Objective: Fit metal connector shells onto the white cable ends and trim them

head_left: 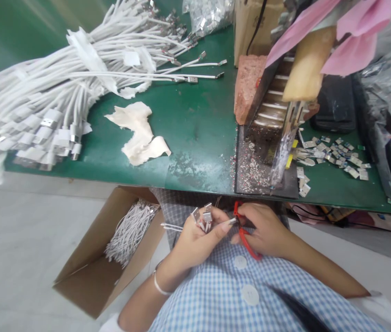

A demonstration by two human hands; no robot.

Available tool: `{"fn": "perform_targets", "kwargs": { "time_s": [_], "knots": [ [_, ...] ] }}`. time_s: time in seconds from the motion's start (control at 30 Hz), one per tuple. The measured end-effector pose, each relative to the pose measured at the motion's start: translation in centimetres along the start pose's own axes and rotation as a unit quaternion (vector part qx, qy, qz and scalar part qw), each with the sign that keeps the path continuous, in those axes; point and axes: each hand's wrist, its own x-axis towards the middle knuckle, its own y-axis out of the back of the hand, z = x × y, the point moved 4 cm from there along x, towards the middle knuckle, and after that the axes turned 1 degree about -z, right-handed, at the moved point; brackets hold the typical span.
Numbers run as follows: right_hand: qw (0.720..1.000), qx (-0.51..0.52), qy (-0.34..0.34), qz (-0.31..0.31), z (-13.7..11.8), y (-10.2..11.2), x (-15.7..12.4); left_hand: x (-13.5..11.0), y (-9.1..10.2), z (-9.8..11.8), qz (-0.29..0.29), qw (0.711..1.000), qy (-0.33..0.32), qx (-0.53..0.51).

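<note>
Over my lap, my left hand (198, 237) is closed around a few white USB cables, their metal USB plugs (206, 216) sticking up above the fingers. Cable ends (171, 226) poke out to the left of this hand. My right hand (263, 228) grips red-handled scissors (249, 244). The scissors' blades meet a small white piece at my left thumb and fingertips; whether they are cutting it I cannot tell. Parts of the cables are hidden inside my left hand.
A large bundle of white USB cables (78, 69) lies on the green table (195, 124), beside a torn paper scrap (136, 129). A soldering iron (290, 124) rests on a stand by a brick (249, 85). Loose USB connectors (340, 154) lie right. A cardboard box (88, 253) holds more cables below.
</note>
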Motion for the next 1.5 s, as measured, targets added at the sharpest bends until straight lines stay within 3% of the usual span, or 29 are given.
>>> {"fn": "perform_targets", "kwargs": {
  "time_s": [0.13, 0.6, 0.83, 1.17, 1.5],
  "knots": [
    [1.000, -0.027, 0.003, 0.004, 0.01, 0.12, -0.17, -0.15, 0.35, 0.04, 0.027, 0.999, 0.005, 0.037],
    [1.000, -0.011, 0.012, 0.008, 0.10, 0.09, -0.12, -0.18, 0.51, 0.61, -0.008, 0.991, -0.006, 0.132],
    [1.000, -0.003, 0.007, 0.005, 0.20, 0.12, -0.15, -0.27, 0.61, 0.51, 0.017, 0.990, -0.016, 0.137],
    [1.000, -0.017, 0.008, 0.004, 0.27, 0.41, -0.12, -0.14, 0.34, 0.46, -0.046, 0.989, -0.010, 0.143],
    [1.000, 0.017, -0.002, 0.012, 0.35, 0.07, -0.13, -0.19, 0.15, 0.70, -0.021, 0.990, -0.019, 0.135]
  ]
}}
